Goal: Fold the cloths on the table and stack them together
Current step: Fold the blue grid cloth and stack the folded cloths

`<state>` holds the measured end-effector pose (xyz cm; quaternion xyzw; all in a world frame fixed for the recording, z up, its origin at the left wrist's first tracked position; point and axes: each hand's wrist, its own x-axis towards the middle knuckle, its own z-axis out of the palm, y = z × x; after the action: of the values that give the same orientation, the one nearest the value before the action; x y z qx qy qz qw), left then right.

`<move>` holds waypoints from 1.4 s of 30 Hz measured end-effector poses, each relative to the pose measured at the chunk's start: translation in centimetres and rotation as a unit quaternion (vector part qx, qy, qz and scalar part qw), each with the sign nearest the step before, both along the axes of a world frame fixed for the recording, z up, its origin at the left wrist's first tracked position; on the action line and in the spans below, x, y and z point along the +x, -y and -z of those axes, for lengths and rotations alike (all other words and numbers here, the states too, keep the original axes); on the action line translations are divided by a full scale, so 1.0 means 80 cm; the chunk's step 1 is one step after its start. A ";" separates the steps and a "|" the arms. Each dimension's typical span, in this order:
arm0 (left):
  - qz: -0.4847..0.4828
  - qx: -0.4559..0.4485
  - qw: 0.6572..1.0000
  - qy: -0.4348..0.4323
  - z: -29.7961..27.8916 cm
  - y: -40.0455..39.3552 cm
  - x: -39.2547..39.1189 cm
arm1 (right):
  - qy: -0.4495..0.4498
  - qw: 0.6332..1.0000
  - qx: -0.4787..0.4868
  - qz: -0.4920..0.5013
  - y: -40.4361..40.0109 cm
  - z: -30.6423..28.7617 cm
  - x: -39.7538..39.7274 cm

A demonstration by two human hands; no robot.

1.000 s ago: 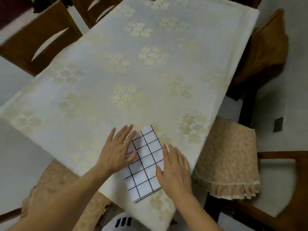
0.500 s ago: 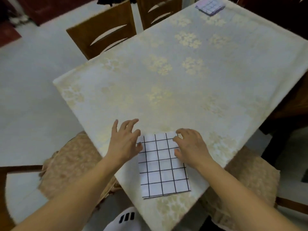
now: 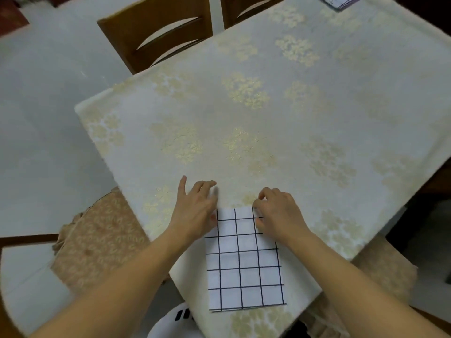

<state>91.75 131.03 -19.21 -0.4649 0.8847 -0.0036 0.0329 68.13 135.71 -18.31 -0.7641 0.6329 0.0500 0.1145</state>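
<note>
A folded white cloth with a black grid (image 3: 245, 264) lies flat at the near edge of the table (image 3: 244, 132). My left hand (image 3: 195, 211) rests at the cloth's far left corner, fingers spread on the tablecloth and thumb against the cloth's edge. At the far right corner my right hand (image 3: 275, 213) has its fingers curled and pinches the cloth. A small stack of folded cloths (image 3: 338, 1) sits at the table's far right edge, partly cut off by the frame.
A pale tablecloth with gold flowers covers the table. Two wooden chairs (image 3: 158, 32) stand at the far left side. Cushioned chair seats (image 3: 97, 240) sit below the table's near left and near right corners.
Both hands have slid from lying flat on the cloth to its far corners. The right hand's fingers have curled onto the corner. The head view has shifted.
</note>
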 end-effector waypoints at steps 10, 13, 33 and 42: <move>0.018 0.024 0.999 0.024 0.009 0.011 -0.010 | 0.018 1.000 -0.001 0.003 0.018 0.013 -0.001; 0.019 0.026 0.999 0.022 0.009 0.011 -0.011 | 0.013 1.000 0.015 0.003 0.019 0.014 0.000; 0.039 0.157 0.985 0.059 -0.012 0.019 -0.025 | -0.023 0.994 0.096 -0.045 0.031 0.008 -0.008; 0.068 0.139 0.988 0.010 0.002 0.016 -0.023 | 0.047 0.994 0.083 -0.049 0.029 0.004 -0.015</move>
<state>89.95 129.78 -19.36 -0.3950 0.9057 0.1124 0.1054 66.93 133.36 -18.65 -0.7834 0.5824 0.0723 0.2045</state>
